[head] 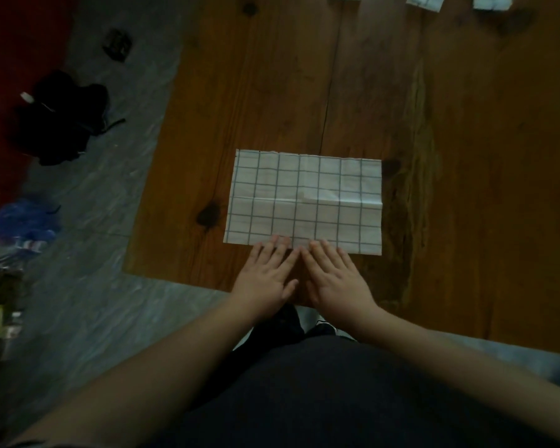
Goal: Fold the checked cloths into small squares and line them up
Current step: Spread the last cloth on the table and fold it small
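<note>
Fingers (274,252) of both hands lie straight and flat, gripping nothing, their tips resting on the near edge of the checked cloth (304,195). Well left of the cloth, a black bundle (59,121) sits on the floor (110,253). The left hand (265,279) and right hand (335,281) lie side by side, index fingertips touching. The cloth is spread flat, a creased rectangle on the wooden table (466,156). Beyond it, rightward, three pale folded pieces (424,0) sit in a row.

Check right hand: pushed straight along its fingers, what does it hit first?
The checked cloth: the right hand lies flat with its fingertips at the cloth's near edge, apparently touching it.
</note>
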`<state>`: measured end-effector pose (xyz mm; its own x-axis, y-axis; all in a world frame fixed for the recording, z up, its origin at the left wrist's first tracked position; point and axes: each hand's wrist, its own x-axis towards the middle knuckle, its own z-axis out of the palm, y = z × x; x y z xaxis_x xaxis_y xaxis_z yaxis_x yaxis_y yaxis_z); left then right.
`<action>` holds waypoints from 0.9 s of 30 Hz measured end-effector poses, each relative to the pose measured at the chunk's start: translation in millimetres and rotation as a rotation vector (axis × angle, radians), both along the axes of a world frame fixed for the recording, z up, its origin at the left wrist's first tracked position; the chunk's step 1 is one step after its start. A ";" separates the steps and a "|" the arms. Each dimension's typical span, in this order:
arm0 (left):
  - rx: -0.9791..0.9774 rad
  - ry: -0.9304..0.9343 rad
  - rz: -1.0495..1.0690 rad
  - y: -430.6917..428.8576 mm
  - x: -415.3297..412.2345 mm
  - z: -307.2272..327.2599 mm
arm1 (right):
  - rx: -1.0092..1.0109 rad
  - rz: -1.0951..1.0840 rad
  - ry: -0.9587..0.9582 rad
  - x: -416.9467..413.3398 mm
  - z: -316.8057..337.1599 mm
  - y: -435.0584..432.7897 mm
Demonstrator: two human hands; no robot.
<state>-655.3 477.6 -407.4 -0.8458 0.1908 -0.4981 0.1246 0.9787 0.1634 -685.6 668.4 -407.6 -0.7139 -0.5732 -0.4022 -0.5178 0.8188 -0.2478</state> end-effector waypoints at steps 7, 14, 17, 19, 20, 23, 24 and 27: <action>-0.014 -0.012 -0.016 -19.1 -2.4 -15.7 | 0.067 0.010 -0.026 -2.6 -17.5 10.6; -0.060 -0.031 0.095 -69.9 13.0 -17.8 | 0.131 -0.166 -0.031 -1.5 -14.1 56.8; -0.061 -0.025 0.145 -79.1 17.2 -15.5 | 0.155 -0.234 -0.022 1.3 -14.2 72.0; -0.056 -0.013 0.165 -79.9 19.8 -15.7 | 0.163 -0.253 -0.028 2.8 -13.9 74.0; -0.057 -0.009 0.176 -78.6 21.0 -15.6 | 0.165 -0.259 -0.030 3.2 -12.3 72.4; -0.039 -0.011 0.187 -65.6 18.6 -9.7 | 0.129 -0.245 -0.031 1.2 -6.2 59.7; -0.016 -0.011 0.176 -58.2 15.5 -6.5 | 0.100 -0.223 -0.030 -0.9 -4.0 53.5; 0.059 0.018 0.086 -30.1 4.6 0.9 | 0.011 -0.100 -0.032 -7.5 -0.7 32.1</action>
<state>-650.6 447.5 -406.5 -0.8689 0.1457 -0.4730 0.0439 0.9746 0.2197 -693.1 700.5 -408.3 -0.7541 -0.4948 -0.4319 -0.4249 0.8689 -0.2537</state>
